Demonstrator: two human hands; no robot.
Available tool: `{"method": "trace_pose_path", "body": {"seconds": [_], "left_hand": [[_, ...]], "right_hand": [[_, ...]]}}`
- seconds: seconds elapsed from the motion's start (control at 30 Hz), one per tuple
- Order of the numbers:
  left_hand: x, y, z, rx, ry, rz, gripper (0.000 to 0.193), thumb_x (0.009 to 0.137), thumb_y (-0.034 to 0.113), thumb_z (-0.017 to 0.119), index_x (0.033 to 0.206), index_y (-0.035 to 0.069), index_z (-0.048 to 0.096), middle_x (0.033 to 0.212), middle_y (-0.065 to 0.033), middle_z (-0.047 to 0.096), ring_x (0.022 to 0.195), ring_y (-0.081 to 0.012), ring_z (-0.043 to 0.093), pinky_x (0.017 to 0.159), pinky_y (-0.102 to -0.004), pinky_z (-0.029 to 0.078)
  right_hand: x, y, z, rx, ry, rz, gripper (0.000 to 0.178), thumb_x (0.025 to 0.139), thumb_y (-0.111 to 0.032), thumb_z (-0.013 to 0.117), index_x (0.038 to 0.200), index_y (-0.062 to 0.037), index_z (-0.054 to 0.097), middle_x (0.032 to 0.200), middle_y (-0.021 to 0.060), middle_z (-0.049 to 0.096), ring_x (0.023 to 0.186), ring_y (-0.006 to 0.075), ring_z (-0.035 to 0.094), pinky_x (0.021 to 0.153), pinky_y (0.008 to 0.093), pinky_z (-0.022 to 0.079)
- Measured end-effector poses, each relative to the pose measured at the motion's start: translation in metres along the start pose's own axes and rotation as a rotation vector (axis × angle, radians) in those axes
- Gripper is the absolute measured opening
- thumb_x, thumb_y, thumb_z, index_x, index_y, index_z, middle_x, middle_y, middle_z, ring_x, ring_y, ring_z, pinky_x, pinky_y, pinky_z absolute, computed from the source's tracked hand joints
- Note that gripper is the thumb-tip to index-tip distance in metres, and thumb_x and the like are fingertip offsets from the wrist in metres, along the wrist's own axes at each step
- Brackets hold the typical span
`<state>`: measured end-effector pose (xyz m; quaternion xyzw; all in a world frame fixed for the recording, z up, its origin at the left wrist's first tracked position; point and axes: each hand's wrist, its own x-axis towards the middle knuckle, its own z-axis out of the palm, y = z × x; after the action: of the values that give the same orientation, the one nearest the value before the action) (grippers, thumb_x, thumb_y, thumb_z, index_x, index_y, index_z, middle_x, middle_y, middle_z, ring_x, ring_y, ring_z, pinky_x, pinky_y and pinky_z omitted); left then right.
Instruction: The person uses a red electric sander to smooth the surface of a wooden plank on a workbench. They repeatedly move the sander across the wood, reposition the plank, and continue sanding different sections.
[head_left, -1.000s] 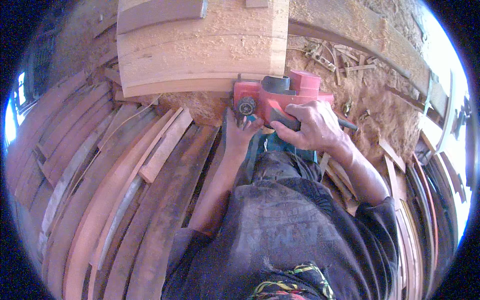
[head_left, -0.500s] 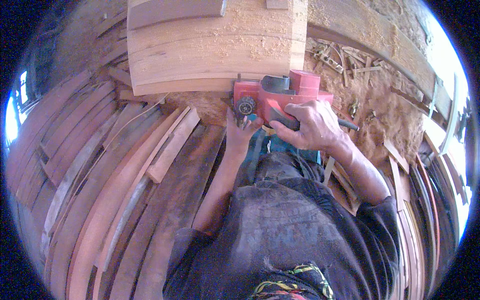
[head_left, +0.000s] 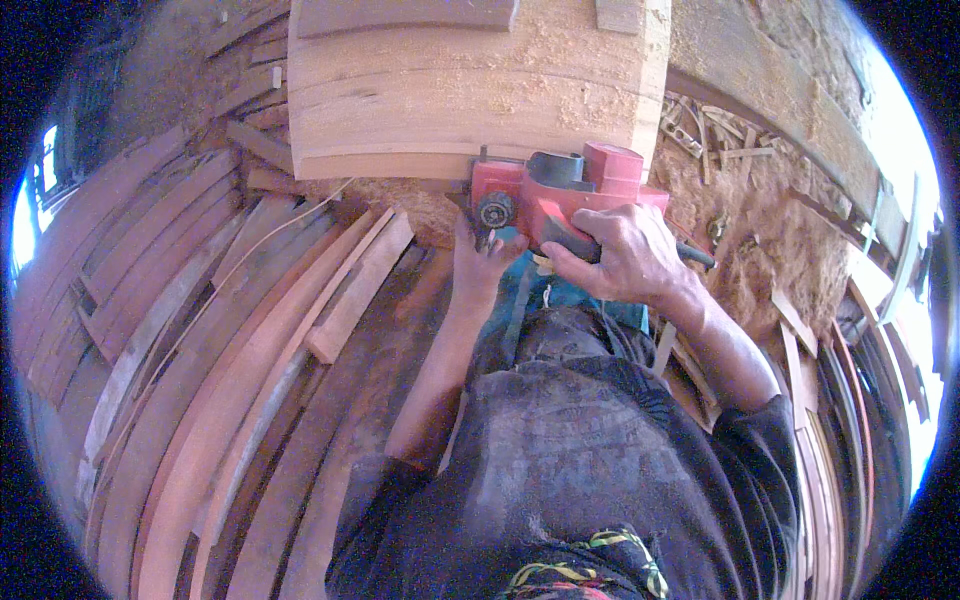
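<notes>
Fingers of the right hand wrap tight around the dark handle of a red electric planer. The left hand presses against the planer's front end beside its round knob, fingers curled onto the body. That planer sits at the near edge of the table, on a curved wooden plank lying along that edge. Sawdust is heaped just below the plank. Long bent strips of wood lie stacked on the floor to the left, well apart from the hands.
</notes>
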<state>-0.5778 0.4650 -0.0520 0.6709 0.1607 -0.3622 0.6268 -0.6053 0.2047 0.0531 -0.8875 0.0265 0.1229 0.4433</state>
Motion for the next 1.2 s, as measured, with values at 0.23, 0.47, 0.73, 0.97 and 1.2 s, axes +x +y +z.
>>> {"method": "trace_pose_path", "body": {"seconds": [0.23,0.47,0.73,0.97,1.2], "left_hand": [[0.000,0.030,-0.019,0.017,0.024,-0.001,0.118,0.075,0.032,0.102,0.163,0.006,0.027,0.156,-0.0098,0.048,0.148,-0.0260,0.046,0.124,-0.0521,0.035],[0.009,0.033,-0.051,-0.072,0.067,-0.014,0.121,0.074,0.025,0.102,0.164,0.006,0.024,0.158,-0.0111,0.046,0.149,-0.0274,0.046,0.128,-0.0530,0.033],[0.037,0.011,-0.104,-0.089,0.024,-0.027,0.137,0.069,0.027,0.105,0.168,0.001,0.014,0.159,-0.0146,0.043,0.150,-0.0280,0.045,0.129,-0.0477,0.035],[0.046,0.024,-0.134,-0.010,0.012,0.065,0.137,0.071,0.025,0.104,0.170,0.001,0.011,0.161,-0.0150,0.041,0.150,-0.0277,0.045,0.128,-0.0458,0.038],[0.035,0.039,-0.155,-0.165,0.054,0.077,0.132,0.074,0.020,0.101,0.170,0.005,0.011,0.154,-0.0131,0.047,0.138,-0.0272,0.056,0.117,-0.0442,0.050]], "right_hand": [[0.022,-0.021,0.018,-0.007,0.045,-0.025,0.043,0.088,-0.041,0.080,0.070,-0.0047,0.067,0.062,0.0193,0.064,0.059,0.0429,0.068,0.058,0.0499,0.054],[0.043,-0.041,0.035,-0.014,0.025,-0.002,0.042,0.088,-0.041,0.080,0.071,-0.0050,0.067,0.062,0.0187,0.064,0.059,0.0419,0.068,0.057,0.0496,0.053],[0.069,-0.066,0.055,-0.023,0.008,0.008,0.042,0.088,-0.044,0.078,0.078,-0.0039,0.072,0.069,0.0192,0.068,0.062,0.0408,0.070,0.060,0.0503,0.056],[0.090,-0.084,0.075,-0.043,-0.009,0.038,0.045,0.089,-0.050,0.077,0.085,-0.0051,0.075,0.074,0.0195,0.072,0.066,0.0414,0.073,0.065,0.0516,0.058],[0.109,-0.105,0.086,-0.066,-0.009,0.011,0.041,0.089,-0.042,0.080,0.079,-0.0029,0.072,0.066,0.0186,0.068,0.063,0.0404,0.072,0.060,0.0496,0.057]]}}
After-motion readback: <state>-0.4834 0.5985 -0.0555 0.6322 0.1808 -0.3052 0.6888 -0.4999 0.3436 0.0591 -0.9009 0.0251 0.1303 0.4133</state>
